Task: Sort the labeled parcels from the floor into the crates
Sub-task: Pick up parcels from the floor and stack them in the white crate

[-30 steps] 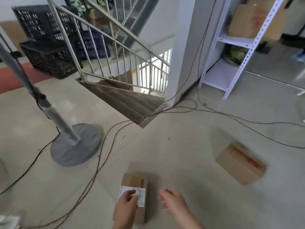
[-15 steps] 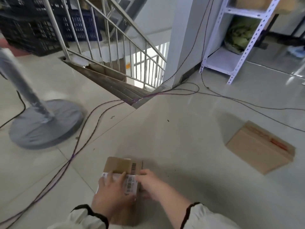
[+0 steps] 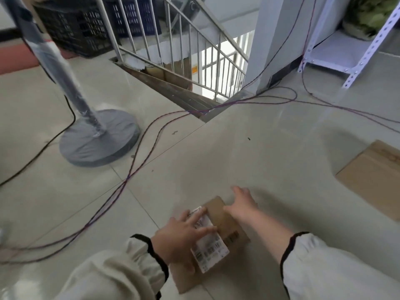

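Two hands meet the labeled parcel (image 3: 226,221) on the floor (image 3: 259,159): left hand (image 3: 184,234) flat-fingered on its label (image 3: 213,249), right hand (image 3: 242,204) spread over its far edge, neither grip closed. Pickup step, apparently; next, clasp and lift toward the crates (image 3: 75,29) far beyond.

Brown cardboard parcel (image 3: 218,221) carried a white barcode label (image 3: 208,243). Sleeves (image 3: 121,271) were cream with black cuffs. Crates (image 3: 75,29) black, stand base (image 3: 99,141) grey, cables (image 3: 138,167) purple.

Two parcels (image 3: 225,224) (image 3: 372,180), two crates (image 3: 73,29) (image 3: 138,16), two hands (image 3: 184,237) (image 3: 242,204) — one stand (image 3: 99,139), one shelf (image 3: 331,53).
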A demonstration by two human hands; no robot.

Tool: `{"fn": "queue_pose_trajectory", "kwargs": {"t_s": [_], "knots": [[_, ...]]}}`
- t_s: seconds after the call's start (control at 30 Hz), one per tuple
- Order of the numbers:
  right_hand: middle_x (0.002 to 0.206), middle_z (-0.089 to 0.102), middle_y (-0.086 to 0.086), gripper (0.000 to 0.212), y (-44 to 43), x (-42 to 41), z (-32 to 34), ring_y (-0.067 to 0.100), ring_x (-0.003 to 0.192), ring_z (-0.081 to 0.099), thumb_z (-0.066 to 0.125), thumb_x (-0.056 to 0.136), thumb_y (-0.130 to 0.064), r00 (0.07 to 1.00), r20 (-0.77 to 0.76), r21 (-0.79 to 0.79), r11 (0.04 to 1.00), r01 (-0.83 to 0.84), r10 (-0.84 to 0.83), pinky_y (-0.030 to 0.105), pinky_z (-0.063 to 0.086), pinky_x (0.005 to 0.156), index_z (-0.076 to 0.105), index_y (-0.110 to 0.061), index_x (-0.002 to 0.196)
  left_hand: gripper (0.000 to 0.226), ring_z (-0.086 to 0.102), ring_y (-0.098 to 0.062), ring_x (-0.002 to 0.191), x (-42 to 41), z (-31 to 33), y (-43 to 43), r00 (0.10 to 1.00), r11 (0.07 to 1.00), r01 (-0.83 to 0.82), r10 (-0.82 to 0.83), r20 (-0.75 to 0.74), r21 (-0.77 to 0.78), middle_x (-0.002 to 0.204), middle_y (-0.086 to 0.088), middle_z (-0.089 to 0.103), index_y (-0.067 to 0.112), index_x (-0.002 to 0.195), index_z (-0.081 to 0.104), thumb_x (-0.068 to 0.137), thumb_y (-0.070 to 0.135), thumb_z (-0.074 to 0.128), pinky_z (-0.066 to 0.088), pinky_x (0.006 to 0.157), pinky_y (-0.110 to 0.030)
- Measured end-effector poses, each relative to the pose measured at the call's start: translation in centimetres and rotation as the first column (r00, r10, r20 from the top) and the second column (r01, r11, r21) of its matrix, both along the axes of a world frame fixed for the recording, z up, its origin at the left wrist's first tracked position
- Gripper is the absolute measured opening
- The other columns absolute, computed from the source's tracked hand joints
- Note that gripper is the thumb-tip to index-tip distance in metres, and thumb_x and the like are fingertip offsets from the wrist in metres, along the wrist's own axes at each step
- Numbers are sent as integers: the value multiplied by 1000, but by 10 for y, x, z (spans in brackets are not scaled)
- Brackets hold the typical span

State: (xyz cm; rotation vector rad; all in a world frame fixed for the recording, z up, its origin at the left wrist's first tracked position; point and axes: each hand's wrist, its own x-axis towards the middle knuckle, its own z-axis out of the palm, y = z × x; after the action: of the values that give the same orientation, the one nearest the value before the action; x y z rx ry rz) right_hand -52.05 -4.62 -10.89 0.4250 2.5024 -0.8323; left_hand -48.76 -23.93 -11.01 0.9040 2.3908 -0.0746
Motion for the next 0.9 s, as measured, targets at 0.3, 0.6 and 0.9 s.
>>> {"fn": "queue_pose_trajectory", "kwargs": {"t_s": [0.3, 0.6, 0.9], "knots": [[119, 60, 9, 32, 35, 13, -16, 26, 92, 63, 59, 92, -20, 903, 429, -338, 931, 137, 23, 33, 55, 68, 49, -13, 122, 125, 28, -34, 138, 22, -8, -37, 668, 667, -744, 737, 102, 51, 157, -9, 5, 43, 146, -11, 61, 58, 78, 38, 105, -42], [100, 62, 14, 14, 28, 20, -3, 23, 80, 63, 51, 95, -5, 803, 596, -323, 921, 216, 21, 26, 56, 52, 50, -1, 108, 45, 59, -20, 104, 24, -8, -29, 360, 325, -933, 847, 392, 155, 117, -4, 63, 14, 120, 54, 81, 29, 71, 48, 91, -29], [115, 56, 7, 43, 33, 14, -9, 20, 97, 57, 67, 85, -27, 943, 322, -210, 978, -20, 88, 32, 49, 81, 52, -14, 124, 91, 60, -42, 101, 4, 24, -37, -6, 178, -924, 877, 481, -337, 130, -27, 49, 8, 144, 27, 79, 60, 63, 44, 89, -57]]}}
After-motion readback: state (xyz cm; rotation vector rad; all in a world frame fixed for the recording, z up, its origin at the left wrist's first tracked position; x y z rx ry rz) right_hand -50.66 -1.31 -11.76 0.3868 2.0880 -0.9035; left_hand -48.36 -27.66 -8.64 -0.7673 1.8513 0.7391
